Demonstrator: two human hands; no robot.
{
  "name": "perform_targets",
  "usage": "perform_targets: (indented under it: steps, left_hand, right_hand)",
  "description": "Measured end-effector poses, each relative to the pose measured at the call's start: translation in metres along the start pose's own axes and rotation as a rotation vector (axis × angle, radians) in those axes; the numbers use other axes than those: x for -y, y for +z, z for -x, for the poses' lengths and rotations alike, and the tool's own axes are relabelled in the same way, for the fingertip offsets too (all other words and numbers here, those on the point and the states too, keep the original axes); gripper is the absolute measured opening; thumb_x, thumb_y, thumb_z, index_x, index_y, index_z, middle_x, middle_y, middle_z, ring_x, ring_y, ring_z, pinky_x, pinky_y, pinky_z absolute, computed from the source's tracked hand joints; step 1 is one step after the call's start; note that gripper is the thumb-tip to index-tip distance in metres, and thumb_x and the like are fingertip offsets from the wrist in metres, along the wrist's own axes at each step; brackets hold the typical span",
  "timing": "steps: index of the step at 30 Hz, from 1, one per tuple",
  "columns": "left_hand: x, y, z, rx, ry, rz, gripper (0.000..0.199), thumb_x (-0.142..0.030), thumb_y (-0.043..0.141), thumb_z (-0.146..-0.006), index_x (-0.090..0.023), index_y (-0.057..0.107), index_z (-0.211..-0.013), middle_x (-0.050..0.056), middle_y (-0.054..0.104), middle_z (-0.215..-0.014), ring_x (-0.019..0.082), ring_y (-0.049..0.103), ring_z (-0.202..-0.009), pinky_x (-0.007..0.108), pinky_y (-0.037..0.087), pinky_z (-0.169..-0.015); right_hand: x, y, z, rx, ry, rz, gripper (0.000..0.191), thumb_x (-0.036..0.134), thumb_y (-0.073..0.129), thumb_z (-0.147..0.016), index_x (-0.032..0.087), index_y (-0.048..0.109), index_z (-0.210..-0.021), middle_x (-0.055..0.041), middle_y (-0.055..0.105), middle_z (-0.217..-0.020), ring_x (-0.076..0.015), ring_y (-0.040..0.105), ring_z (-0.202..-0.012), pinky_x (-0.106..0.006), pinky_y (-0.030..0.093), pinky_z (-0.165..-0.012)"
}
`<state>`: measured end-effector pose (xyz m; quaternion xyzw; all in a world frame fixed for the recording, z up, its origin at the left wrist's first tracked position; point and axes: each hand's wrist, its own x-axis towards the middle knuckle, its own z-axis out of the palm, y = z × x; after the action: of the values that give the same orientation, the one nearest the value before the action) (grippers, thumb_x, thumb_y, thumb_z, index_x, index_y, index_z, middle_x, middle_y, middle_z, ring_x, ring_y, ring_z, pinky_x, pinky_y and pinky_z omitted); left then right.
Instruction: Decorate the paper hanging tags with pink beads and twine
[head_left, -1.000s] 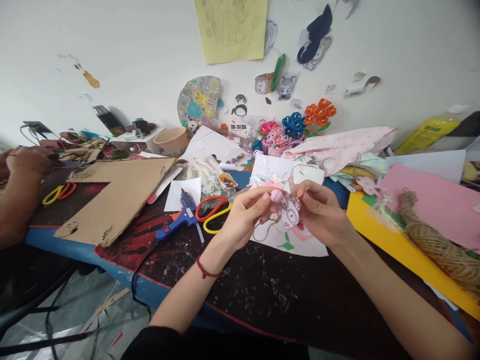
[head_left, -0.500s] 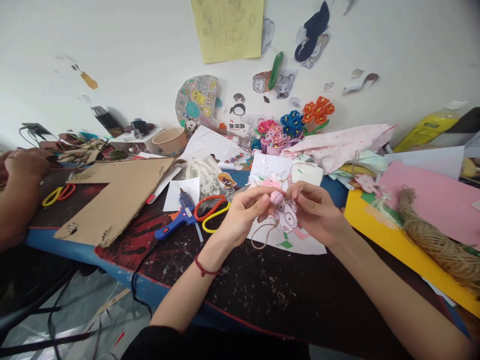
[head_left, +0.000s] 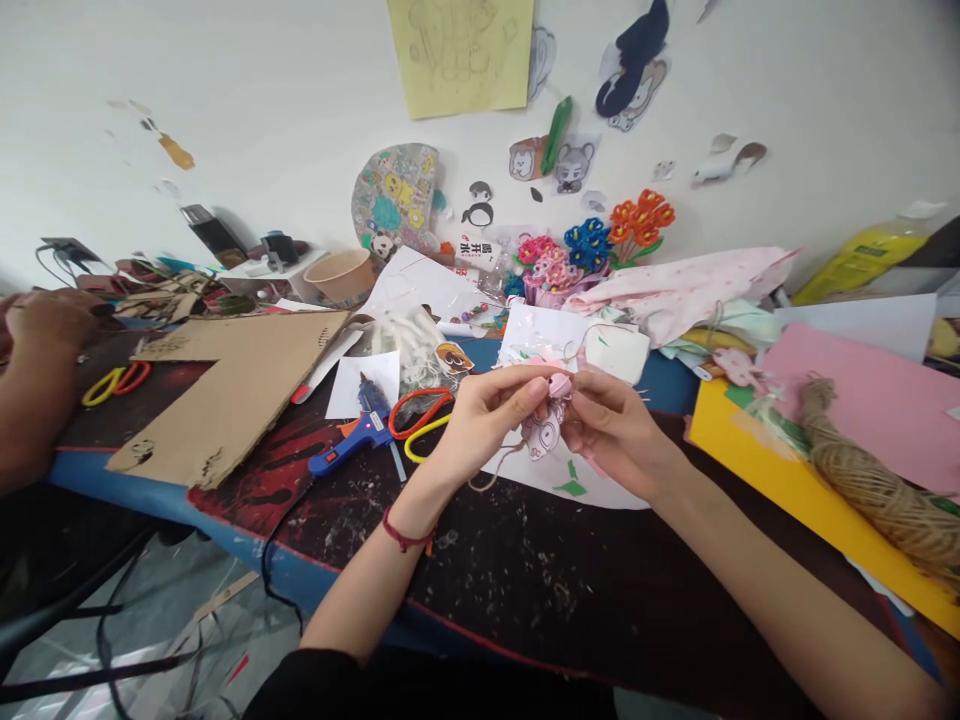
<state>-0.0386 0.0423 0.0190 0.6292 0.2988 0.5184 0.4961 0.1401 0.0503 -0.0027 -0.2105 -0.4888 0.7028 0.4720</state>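
Between my two hands, over a white paper (head_left: 604, 492), is a small pink bell (head_left: 559, 386), raised off the surface (head_left: 517, 580). My left grip (head_left: 487, 425) is nearly closed, thumb and bent fingers pinching the bell's left side. My right grip (head_left: 626, 435) is also drawn in, its fingertips at the bell's right side. A paper charm (head_left: 543, 436) with a line drawing hangs just below the bell, partly hidden by my fingers. A green scrap (head_left: 571, 487) lies on the paper underneath.

Beyond my left wrist lie scissors (head_left: 427, 437) with red and yellow handles, and just beside them a blue glue gun (head_left: 352, 445). Further left is a sheet of cardboard (head_left: 232, 390), then another person's hand (head_left: 54, 322) near the far edge. To my right, a ball of twine (head_left: 862, 480) rests across yellow and pink sheets (head_left: 840, 395). Behind, orange, blue and pink flowers (head_left: 587, 245) stand near the wall (head_left: 262, 90).
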Motion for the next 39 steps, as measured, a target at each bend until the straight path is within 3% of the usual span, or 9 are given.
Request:
perform_targets:
  steps: [7, 10, 13, 18, 28, 33, 39]
  left_hand:
    - [-0.003, 0.005, 0.002, -0.095, 0.056, -0.200, 0.030, -0.040, 0.059, -0.094, -0.018, 0.075, -0.108, 0.007, 0.071, -0.091, 0.012, 0.058, -0.074, 0.024, 0.045, -0.064]
    - [-0.004, 0.006, 0.003, -0.103, 0.088, -0.221, 0.030, -0.039, 0.059, -0.095, -0.021, 0.069, -0.116, 0.004, 0.069, -0.088, 0.009, 0.052, -0.061, 0.022, 0.041, -0.055]
    - [-0.005, 0.006, 0.005, -0.114, 0.163, -0.257, 0.028, -0.036, 0.059, -0.095, -0.023, 0.066, -0.119, 0.002, 0.067, -0.087, 0.008, 0.052, -0.059, 0.022, 0.040, -0.052]
    - [-0.005, 0.003, 0.006, -0.126, 0.328, -0.515, 0.018, -0.023, 0.056, -0.097, -0.020, 0.068, -0.111, 0.004, 0.072, -0.101, 0.008, 0.057, -0.069, 0.022, 0.045, -0.063]
    - [0.000, 0.003, 0.008, -0.150, 0.491, -0.746, 0.013, -0.026, 0.062, -0.094, -0.018, 0.066, -0.103, 0.001, 0.068, -0.084, 0.008, 0.055, -0.066, 0.021, 0.046, -0.063]
    - [0.006, 0.002, 0.009, -0.184, 0.525, -0.778, 0.017, -0.027, 0.063, -0.094, -0.020, 0.064, -0.109, -0.001, 0.067, -0.079, 0.007, 0.053, -0.061, 0.021, 0.045, -0.062]
    - [0.006, 0.003, 0.009, -0.216, 0.585, -0.791, 0.005, -0.023, 0.064, -0.093, -0.019, 0.063, -0.090, -0.002, 0.065, -0.072, 0.008, 0.053, -0.060, 0.023, 0.041, -0.061]
  right_hand:
    - [-0.003, 0.002, -0.001, -0.051, 0.004, -0.012, 0.011, 0.031, 0.075, -0.083, 0.024, 0.073, -0.092, 0.0026, 0.065, -0.069, -0.0073, 0.059, -0.049, -0.019, 0.041, -0.042]
    - [-0.003, 0.002, -0.001, -0.038, 0.002, -0.019, 0.008, 0.030, 0.073, -0.084, 0.025, 0.074, -0.091, 0.0026, 0.065, -0.067, -0.0072, 0.060, -0.048, -0.018, 0.041, -0.042]
    - [-0.004, 0.002, 0.000, -0.040, 0.012, -0.002, 0.009, 0.031, 0.073, -0.084, 0.025, 0.073, -0.091, 0.0029, 0.065, -0.067, -0.0073, 0.060, -0.048, -0.018, 0.041, -0.042]
    - [-0.002, 0.002, 0.000, -0.090, 0.015, 0.040, 0.015, 0.035, 0.075, -0.082, 0.023, 0.071, -0.090, 0.0032, 0.063, -0.065, -0.0075, 0.057, -0.047, -0.020, 0.041, -0.041]
    - [-0.002, 0.004, -0.001, -0.110, -0.007, 0.040, 0.013, 0.034, 0.075, -0.082, 0.022, 0.071, -0.087, 0.0021, 0.066, -0.068, -0.0071, 0.058, -0.046, -0.019, 0.042, -0.041]
    - [-0.003, 0.003, -0.001, -0.126, 0.009, 0.046, 0.015, 0.034, 0.075, -0.082, 0.021, 0.069, -0.087, 0.0024, 0.064, -0.065, -0.0076, 0.057, -0.045, -0.020, 0.041, -0.040]
    - [-0.003, 0.003, 0.000, -0.117, -0.001, 0.049, 0.014, 0.033, 0.075, -0.082, 0.021, 0.069, -0.087, 0.0024, 0.065, -0.065, -0.0087, 0.060, -0.046, -0.020, 0.041, -0.041]
